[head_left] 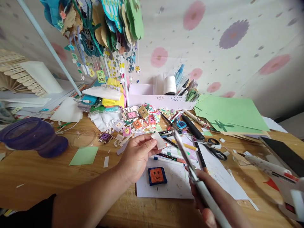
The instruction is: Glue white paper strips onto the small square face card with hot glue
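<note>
My left hand (140, 152) pinches a small white piece of card (158, 141) between thumb and fingers, above the papers. My right hand (209, 193) is closed around the pale handle of a long narrow metal tool (182, 150). The tool points up and away, and blur hides its exact kind. Below and between the hands, a square orange card with a dark blue border and a drawn smiley face (157, 176) lies on a white sheet (175, 191). Several markers (171, 160) lie behind it.
Small coloured face cards (137, 124) and scraps are heaped behind my left hand. Black-handled scissors (215, 148) lie right, near green paper (232, 110) and a glue gun (270, 164). A purple container (33, 136) stands left; a white box (161, 102) is at the back.
</note>
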`<state>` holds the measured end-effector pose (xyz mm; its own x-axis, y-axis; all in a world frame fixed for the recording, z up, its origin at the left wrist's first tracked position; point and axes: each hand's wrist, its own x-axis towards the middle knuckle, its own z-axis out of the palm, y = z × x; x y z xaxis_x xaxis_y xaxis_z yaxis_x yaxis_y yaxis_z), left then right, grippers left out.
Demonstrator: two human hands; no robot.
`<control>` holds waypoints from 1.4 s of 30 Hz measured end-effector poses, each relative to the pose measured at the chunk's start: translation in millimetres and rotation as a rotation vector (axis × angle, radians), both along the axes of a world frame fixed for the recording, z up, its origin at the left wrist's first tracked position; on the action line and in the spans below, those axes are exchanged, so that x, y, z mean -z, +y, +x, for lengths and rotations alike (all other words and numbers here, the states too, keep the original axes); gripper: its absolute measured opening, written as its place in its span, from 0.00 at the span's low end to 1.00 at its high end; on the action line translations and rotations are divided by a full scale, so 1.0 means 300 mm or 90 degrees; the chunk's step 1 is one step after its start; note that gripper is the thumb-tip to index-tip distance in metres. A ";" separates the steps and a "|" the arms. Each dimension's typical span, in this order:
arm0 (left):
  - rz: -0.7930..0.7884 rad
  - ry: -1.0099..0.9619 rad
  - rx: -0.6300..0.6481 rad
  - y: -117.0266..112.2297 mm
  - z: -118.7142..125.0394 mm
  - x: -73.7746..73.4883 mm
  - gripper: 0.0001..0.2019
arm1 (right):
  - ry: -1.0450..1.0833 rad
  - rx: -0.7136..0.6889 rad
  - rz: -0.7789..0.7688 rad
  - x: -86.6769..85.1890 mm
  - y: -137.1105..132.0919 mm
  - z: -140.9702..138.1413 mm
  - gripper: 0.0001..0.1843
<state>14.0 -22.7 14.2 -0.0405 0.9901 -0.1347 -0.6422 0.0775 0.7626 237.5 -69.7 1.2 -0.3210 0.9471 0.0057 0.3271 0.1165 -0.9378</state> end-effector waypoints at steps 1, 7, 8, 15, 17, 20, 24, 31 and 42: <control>0.003 0.018 0.007 -0.003 0.001 0.001 0.06 | 0.042 0.013 -0.014 -0.003 0.006 -0.003 0.28; 0.016 0.178 0.088 -0.019 0.013 0.016 0.08 | 0.207 0.088 -0.072 -0.072 0.104 -0.105 0.18; 0.018 0.193 0.103 -0.021 0.015 0.018 0.08 | 0.227 0.087 -0.073 -0.078 0.126 -0.125 0.19; 0.036 0.259 0.134 -0.023 0.009 0.031 0.08 | 0.280 0.008 -0.057 -0.056 0.202 -0.184 0.19; 0.031 0.269 0.137 -0.018 0.006 0.034 0.08 | 0.272 -0.006 -0.047 -0.047 0.203 -0.182 0.19; 0.027 0.263 0.145 -0.012 0.005 0.038 0.07 | 0.258 -0.014 -0.044 -0.040 0.206 -0.177 0.19; 0.009 0.250 0.133 -0.012 0.012 0.040 0.06 | 0.221 -0.003 -0.069 -0.046 0.209 -0.181 0.21; 0.021 0.237 0.135 -0.013 0.030 0.019 0.06 | 0.223 0.071 -0.064 -0.047 0.205 -0.200 0.21; 0.020 0.402 0.099 -0.010 0.037 0.016 0.05 | 0.239 0.084 -0.020 -0.039 0.192 -0.210 0.21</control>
